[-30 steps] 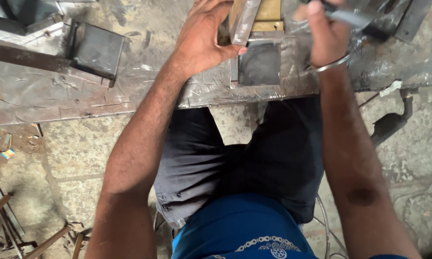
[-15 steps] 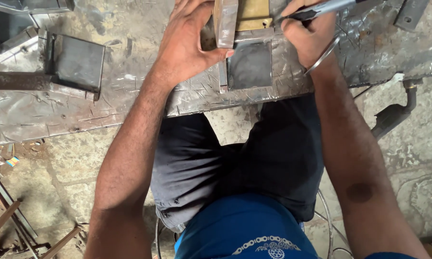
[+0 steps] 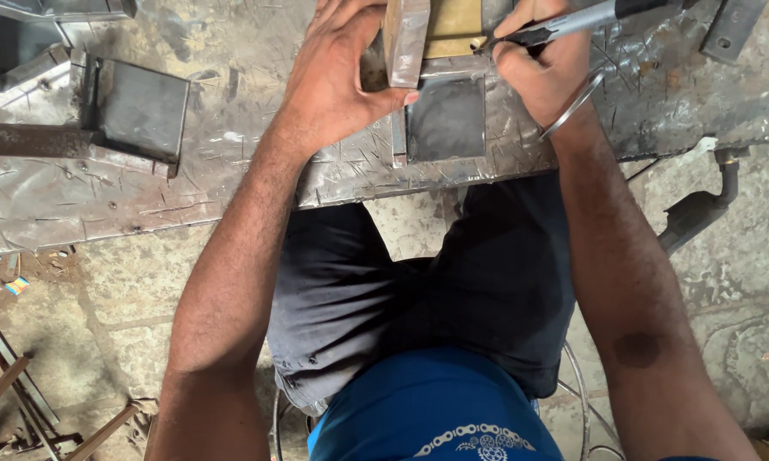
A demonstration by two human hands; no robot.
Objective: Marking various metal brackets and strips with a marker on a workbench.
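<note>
My left hand [image 3: 337, 81] presses on a shiny upright metal strip [image 3: 406, 38] that stands against a yellow-brown block [image 3: 453, 26] at the top of the view. Its thumb rests on the edge of a dark square steel plate [image 3: 444, 119] lying on the checkered metal bench [image 3: 231, 171]. My right hand [image 3: 542, 72] grips a grey marker pen [image 3: 589, 19], with the tip touching the block just above the square plate. A thin metal bangle [image 3: 572, 107] hangs on my right wrist.
A second dark square plate [image 3: 141, 111] welded to a rusty bar [image 3: 26, 138] lies on the bench at left. A dark pipe elbow [image 3: 700, 209] sticks out under the bench at right. Below are a stone floor and scrap metal rods [image 3: 9, 393].
The view has shifted so the bench sits lower and closer. My right hand has brought the marker tip down onto the block. My left hand keeps its hold on the strip.
</note>
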